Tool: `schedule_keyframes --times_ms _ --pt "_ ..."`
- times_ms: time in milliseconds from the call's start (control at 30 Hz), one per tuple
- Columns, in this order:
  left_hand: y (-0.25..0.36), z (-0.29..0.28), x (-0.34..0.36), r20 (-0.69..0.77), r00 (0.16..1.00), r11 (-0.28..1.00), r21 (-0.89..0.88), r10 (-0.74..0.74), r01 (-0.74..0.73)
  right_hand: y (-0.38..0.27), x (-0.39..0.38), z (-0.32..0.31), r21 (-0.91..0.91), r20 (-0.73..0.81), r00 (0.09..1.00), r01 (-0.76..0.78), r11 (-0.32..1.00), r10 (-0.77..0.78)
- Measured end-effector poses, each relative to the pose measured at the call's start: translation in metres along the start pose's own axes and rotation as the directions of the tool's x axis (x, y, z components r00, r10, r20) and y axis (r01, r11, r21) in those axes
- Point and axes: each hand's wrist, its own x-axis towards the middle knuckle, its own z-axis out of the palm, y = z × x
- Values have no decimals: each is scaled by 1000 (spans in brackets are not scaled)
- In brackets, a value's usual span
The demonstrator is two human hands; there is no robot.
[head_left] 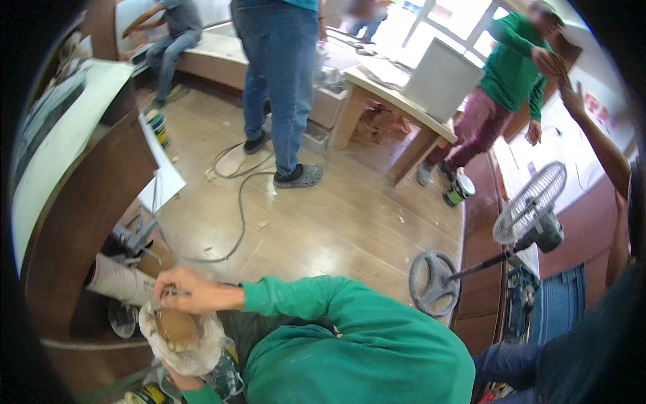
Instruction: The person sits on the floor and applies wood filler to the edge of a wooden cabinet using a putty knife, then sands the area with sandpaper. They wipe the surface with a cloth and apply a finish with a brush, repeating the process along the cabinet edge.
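Note:
My right hand (192, 291), reaching across from a green sleeve, is closed above an open, whitish, smeared tub (207, 353). A small greyish thing shows between its fingers, too little of it to name. Brown paste or liquid (177, 328) lies inside the tub. Below, my left hand (179, 378) grips the tub's near side; most of its fingers are hidden underneath. Right beside the tub stands a dark can (227, 377) with a smeared side. A pale roll-like cylinder (124, 281) lies just left of my right hand.
A curved brown wooden panel (94, 202) rises at left. A cable (242, 215) crosses the wooden floor. A pedestal fan (531, 202) stands at right on a round base (434, 283). A worktable (404, 101), a paint can (459, 190) and several other people are farther off.

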Motion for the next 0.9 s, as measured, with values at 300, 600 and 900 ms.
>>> schedule_keyframes --times_ms 300,600,900 --pt "-26 -72 -34 -222 963 922 -382 -155 60 -51 21 -35 7 63 970 -235 972 234" --pt "32 -78 -79 -531 845 993 -58 57 -103 -47 27 -39 78 1 914 -405 911 406" --pt "111 -104 -78 -726 610 927 99 316 -363 -20 20 -39 161 58 895 -445 881 442"
